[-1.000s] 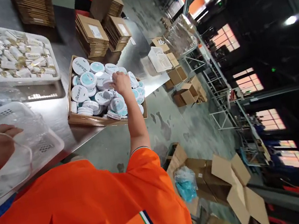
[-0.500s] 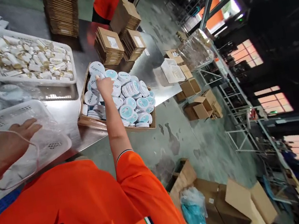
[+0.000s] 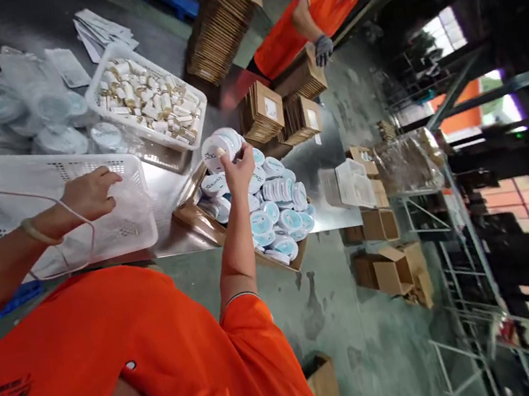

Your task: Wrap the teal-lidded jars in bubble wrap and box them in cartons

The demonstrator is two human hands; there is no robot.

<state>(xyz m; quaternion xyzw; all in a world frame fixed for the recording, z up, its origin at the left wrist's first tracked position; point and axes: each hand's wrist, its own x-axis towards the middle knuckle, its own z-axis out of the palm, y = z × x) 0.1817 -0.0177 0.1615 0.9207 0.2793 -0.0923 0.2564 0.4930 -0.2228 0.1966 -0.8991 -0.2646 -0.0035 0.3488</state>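
Note:
My right hand (image 3: 239, 167) is closed on a short stack of round white discs (image 3: 214, 152) with dark lettering. It holds them above the left part of an open cardboard box (image 3: 200, 219), which is heaped with more white and pale-blue discs (image 3: 262, 223). My left hand (image 3: 92, 196) is over a white perforated plastic basket (image 3: 143, 235), fingers apart and slightly bent. Thin clear plastic (image 3: 131, 203) lies by its fingertips; whether they touch it is unclear. A thin cord (image 3: 41, 195) runs across the basket and by my left wrist.
A white basket of small white-and-gold bottles (image 3: 151, 98) stands behind, beside clear-bagged discs (image 3: 59, 141). Flat cardboard stacks (image 3: 263, 110) stand farther along the metal table (image 3: 160, 181). A co-worker's gloved hand (image 3: 323, 49) is by them. Open cartons (image 3: 391, 271) sit on the floor.
My right hand has lifted a stack of discs slightly from the heap. My left hand's fingers are more bent over the basket. The view has shifted, and more of the co-worker shows.

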